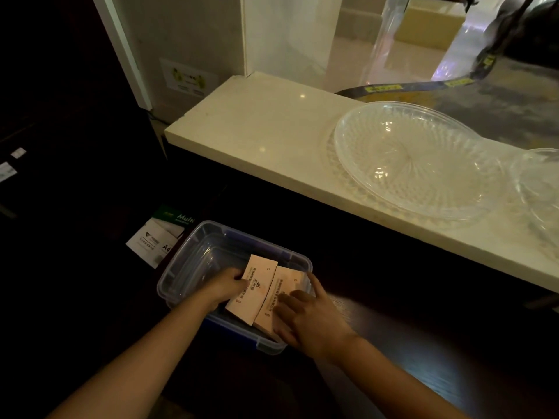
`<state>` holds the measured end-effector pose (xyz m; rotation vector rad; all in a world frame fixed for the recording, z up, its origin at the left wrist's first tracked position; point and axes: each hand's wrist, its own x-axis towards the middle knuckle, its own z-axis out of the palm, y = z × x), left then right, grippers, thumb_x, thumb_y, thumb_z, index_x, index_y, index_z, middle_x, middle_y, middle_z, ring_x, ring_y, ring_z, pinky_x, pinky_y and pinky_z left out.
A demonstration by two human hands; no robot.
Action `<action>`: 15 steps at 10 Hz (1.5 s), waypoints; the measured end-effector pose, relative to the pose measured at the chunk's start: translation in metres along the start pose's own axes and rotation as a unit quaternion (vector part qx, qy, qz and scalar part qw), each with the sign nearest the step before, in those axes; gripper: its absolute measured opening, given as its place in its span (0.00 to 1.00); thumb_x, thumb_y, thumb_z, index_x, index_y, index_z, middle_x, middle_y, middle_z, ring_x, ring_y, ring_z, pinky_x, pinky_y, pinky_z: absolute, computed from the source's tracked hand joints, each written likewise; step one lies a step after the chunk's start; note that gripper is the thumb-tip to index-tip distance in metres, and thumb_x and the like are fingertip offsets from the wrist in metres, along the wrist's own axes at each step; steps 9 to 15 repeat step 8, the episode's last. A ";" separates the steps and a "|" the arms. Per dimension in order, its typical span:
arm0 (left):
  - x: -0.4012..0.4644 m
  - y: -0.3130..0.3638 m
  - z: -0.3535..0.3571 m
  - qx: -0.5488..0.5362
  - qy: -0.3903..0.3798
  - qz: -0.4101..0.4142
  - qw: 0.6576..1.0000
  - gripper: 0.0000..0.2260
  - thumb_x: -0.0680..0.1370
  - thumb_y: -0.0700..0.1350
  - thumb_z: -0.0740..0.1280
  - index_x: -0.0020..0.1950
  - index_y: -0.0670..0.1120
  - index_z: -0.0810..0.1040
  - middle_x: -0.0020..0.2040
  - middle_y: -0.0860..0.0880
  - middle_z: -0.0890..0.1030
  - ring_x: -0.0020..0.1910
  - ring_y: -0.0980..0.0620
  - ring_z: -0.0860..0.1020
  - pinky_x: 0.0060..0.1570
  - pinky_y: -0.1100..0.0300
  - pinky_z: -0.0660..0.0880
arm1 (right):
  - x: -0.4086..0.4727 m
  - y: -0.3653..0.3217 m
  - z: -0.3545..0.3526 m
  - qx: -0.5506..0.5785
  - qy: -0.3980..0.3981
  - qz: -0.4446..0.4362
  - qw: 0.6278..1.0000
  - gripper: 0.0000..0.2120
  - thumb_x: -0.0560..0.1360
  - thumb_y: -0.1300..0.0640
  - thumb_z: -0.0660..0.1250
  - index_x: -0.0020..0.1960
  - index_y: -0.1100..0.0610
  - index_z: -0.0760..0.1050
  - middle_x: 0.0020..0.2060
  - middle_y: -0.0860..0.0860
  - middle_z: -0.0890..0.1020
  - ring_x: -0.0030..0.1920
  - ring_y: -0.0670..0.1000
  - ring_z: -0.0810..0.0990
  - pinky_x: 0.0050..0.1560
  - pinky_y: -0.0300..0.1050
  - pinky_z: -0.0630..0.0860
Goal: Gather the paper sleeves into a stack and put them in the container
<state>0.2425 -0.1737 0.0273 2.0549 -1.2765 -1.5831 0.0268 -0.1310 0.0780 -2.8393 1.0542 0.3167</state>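
Note:
A clear plastic container [193,255] with a blue base sits on the dark desk below me. Inside its near right part lie two bundles of pale paper sleeves with printed text, the left bundle [255,288] overlapping the right bundle [282,294]. My left hand [225,287] reaches into the container and grips the left bundle by its left edge. Over the right bundle my right hand [305,319] lies flat with its fingers spread, the index finger pointing at the container's right rim. How many sleeves each bundle holds is hidden.
A white packet of A4 paper [160,237] lies just behind the container to the left. A raised pale stone counter [257,125] runs across the back, with a large clear glass dish [414,161] and a second dish [541,189] at the right edge.

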 end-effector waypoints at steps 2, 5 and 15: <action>-0.002 0.004 0.006 0.012 0.017 0.004 1.000 0.12 0.77 0.41 0.60 0.59 0.41 0.74 0.57 0.42 0.80 0.51 0.48 0.78 0.46 0.57 0.74 | -0.002 0.002 0.005 0.010 0.020 0.001 1.000 0.25 0.77 0.42 0.44 0.64 0.53 0.69 0.65 0.54 0.74 0.67 0.56 0.67 0.66 0.65 0.31; -0.023 0.017 -0.011 -0.025 0.010 0.046 0.999 0.13 0.77 0.49 0.60 0.59 0.46 0.74 0.43 0.55 0.78 0.42 0.57 0.75 0.36 0.61 0.69 | -0.008 -0.002 -0.004 -0.015 0.036 0.012 0.999 0.23 0.76 0.40 0.49 0.61 0.50 0.73 0.59 0.52 0.79 0.66 0.55 0.71 0.66 0.71 0.49; -0.088 0.072 -0.099 0.056 0.051 0.138 0.988 0.17 0.74 0.44 0.67 0.62 0.42 0.73 0.52 0.43 0.80 0.46 0.48 0.80 0.41 0.65 0.76 | 0.062 0.008 -0.114 0.201 0.138 0.060 0.968 0.13 0.73 0.46 0.63 0.55 0.49 0.76 0.50 0.49 0.83 0.53 0.52 0.79 0.52 0.46 0.73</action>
